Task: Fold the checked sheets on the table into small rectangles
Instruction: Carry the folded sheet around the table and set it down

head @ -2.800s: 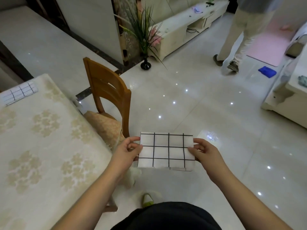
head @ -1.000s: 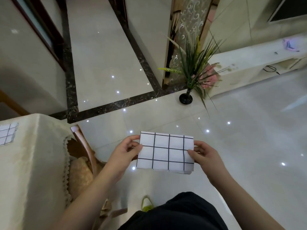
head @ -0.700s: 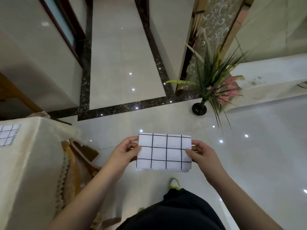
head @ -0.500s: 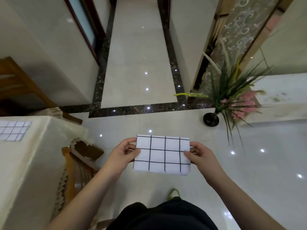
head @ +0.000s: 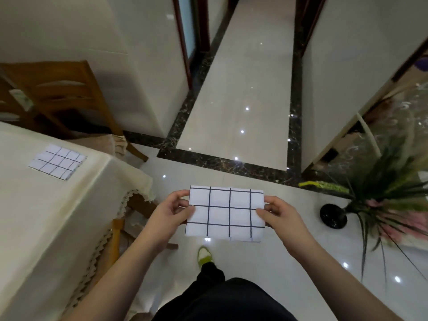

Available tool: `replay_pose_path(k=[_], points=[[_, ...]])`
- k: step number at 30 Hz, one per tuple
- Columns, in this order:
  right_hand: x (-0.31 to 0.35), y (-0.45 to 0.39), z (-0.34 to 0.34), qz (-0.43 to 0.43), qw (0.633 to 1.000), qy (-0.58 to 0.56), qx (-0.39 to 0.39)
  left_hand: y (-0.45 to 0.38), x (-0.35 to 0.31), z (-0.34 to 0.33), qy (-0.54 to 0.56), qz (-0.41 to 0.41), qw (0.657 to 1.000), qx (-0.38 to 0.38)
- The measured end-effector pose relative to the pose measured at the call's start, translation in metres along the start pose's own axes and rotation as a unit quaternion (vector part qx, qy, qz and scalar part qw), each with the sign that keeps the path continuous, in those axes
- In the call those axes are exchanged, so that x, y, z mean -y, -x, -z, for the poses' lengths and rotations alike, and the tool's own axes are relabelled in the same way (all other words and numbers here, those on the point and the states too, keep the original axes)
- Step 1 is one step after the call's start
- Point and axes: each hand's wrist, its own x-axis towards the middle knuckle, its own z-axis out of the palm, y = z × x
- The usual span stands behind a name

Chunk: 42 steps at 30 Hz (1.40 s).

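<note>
Both hands — left hand [head: 170,213], right hand [head: 281,215] — pinch the folded sheet [head: 224,214] mid-frame; another folded sheet [head: 58,161] lies on the table [head: 46,216], left.

Both forearms bare, reaching forward and converging toward the middle. Left hand [head: 170,210] pinching the left edge of the folded checked sheet [head: 225,214], thumb laid flat on top, pointing inward, fingers [head: 178,196] curled round behind the edge. Right hand [head: 281,215] mirroring it on the right edge: thumb on top, index curled over the upper corner, remaining fingers tucked underneath and out of sight. Wrists level, knuckles outward, palms facing each other across the grip. Sheet held flat and taut between the two pinches, out in front of the torso. Below the grip, dark trousers and one foot stepping forward.
</note>
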Motion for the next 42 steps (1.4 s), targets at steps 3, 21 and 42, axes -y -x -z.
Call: replay_pose_path(k=[3,21,42], points=[[0.023,-0.040,-0.023,-0.005,1.000,0.013,0.013,-0.031,-0.012,0.024,0.030,-0.001,0.999,-0.017],[0.152,-0.260,-0.126,0.008,0.995,0.045,0.093,-0.203,-0.077,0.131,0.126,0.003,0.985,-0.121],[0.291,-0.512,-0.255,0.037,0.919,0.169,0.354,-0.337,-0.147,0.191,0.250,0.033,0.885,-0.391]])
